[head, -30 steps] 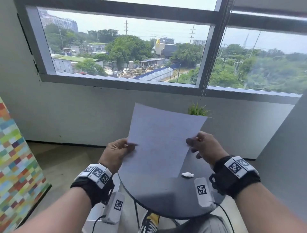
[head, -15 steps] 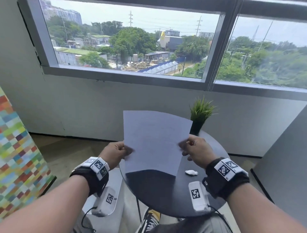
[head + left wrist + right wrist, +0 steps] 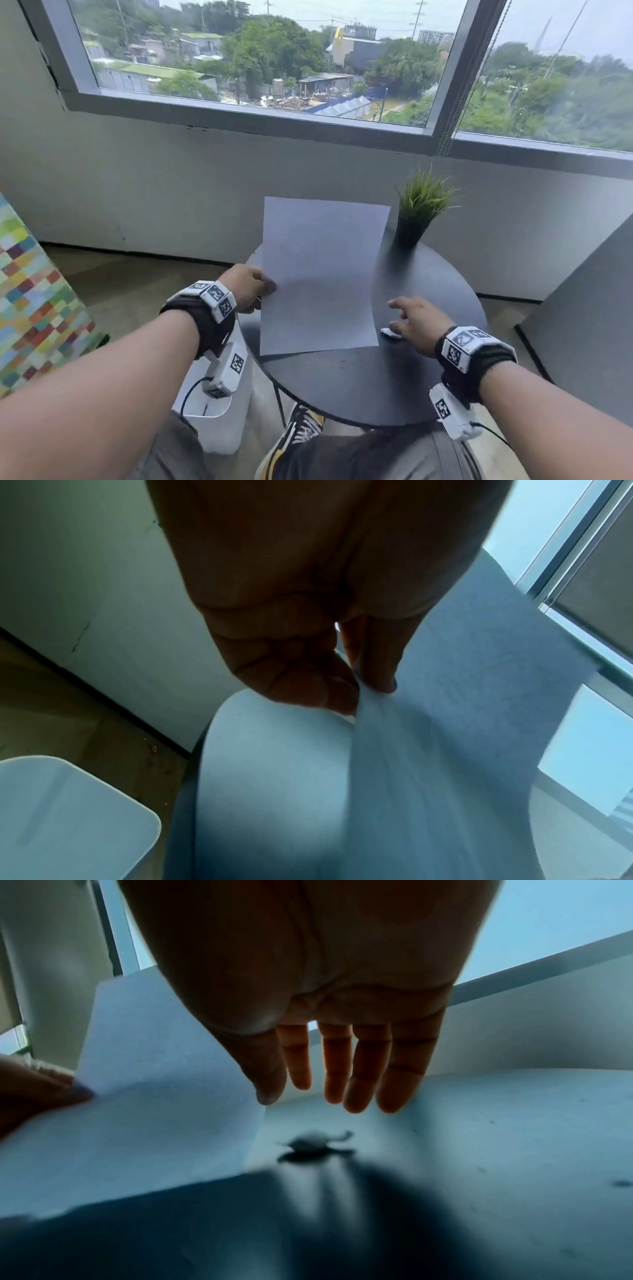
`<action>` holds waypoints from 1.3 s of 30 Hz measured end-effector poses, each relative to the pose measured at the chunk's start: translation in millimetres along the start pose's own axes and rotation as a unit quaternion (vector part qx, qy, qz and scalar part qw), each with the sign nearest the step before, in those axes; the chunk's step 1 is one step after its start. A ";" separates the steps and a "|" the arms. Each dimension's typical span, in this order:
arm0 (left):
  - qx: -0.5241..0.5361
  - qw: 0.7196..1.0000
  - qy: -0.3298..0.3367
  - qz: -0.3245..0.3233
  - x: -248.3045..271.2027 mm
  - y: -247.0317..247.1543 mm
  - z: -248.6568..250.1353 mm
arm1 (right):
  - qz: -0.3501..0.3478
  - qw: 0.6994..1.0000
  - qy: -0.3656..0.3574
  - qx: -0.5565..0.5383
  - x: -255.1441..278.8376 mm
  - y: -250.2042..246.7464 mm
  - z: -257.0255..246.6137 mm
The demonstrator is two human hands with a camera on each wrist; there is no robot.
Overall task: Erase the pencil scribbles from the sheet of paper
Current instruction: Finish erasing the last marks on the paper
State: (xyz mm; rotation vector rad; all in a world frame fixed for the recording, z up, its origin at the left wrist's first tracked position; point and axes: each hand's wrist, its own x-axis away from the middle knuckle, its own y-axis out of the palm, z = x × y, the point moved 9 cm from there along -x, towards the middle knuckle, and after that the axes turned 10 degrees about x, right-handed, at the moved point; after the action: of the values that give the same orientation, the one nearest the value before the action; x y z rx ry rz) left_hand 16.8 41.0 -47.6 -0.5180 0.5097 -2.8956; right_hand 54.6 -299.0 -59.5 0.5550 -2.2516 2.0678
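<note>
Round dark counter filling the middle, set under a wide window. White bin down on the floor at its left edge. Sheet of paper over the left half of the counter, near edge down close to the surface, far edge tipped up toward the window. Pencil marks on it too faint to make out from here. Small potted grass plant standing at the back, just beside the sheet's far right corner.

Left hand pinching the sheet's left edge, thumb on top and fingers beneath, clear in the left wrist view. Right hand off the paper, fingers straight and spread, holding nothing, hovering low over the counter. Same story in the right wrist view: palm down, fingertips just above the surface.

Small white eraser lying on the counter just right of the sheet's near corner, half hidden under that right hand. Blurred pale lump in the right wrist view, directly below the fingers.

Step in hand, by the look of it: reaching for the eraser, rubbing not yet begun. Next move calls for curling thumb and fingers round that small piece, getting the sheet flat on the counter, and pinning it firmly with the left hand so it won't crumple or slide under the strokes.
</note>
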 end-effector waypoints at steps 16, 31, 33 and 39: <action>-0.461 0.870 0.100 -0.141 2.4 75.1 -5.4 | 0.000 0.999 -0.051 0.019 -13.9 -12.5 -34.9; -0.557 0.782 0.159 -0.232 -16.1 114.0 -3.7 | 0.003 0.983 -0.151 0.106 -63.2 -3.6 -109.1; -0.550 0.786 0.167 -0.228 -18.1 115.5 -1.3 | 0.000 0.981 -0.155 0.113 -74.4 -3.8 -110.8; -0.534 0.802 0.189 -0.188 -21.2 114.9 3.7 | 0.010 0.958 -0.245 0.145 -65.4 5.2 -123.8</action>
State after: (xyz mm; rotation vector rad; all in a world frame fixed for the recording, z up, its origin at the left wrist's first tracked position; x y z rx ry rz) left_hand 48.4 -62.5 -91.7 -0.1108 2.3792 -2.7454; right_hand 88.0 -163.1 -67.6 1.1866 -2.1757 2.5167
